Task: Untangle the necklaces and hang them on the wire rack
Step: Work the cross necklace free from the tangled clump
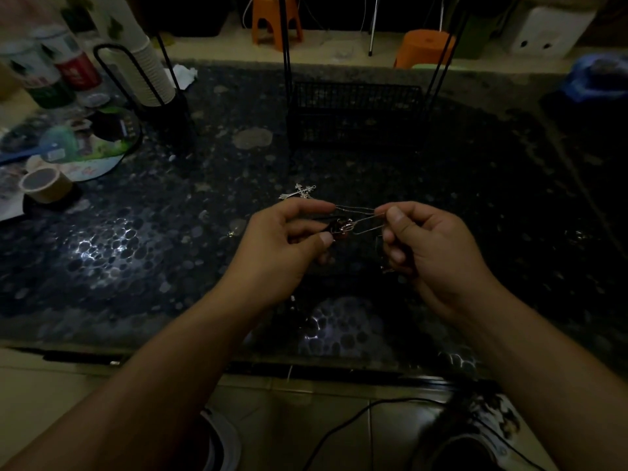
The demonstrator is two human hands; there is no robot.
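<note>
Grip: left hand (289, 237) and right hand (419, 243) each pinch the chain (355, 209); ease strands apart slowly, no yanking.

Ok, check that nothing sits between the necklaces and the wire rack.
Nothing visible does. The hands hold the necklaces above the table; only a silver cross pendant lies flat on the way to the wire rack.

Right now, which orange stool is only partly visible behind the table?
The right orange stool: only its seat top shows above the table edge, whereas the left orange stool shows its legs.
</note>
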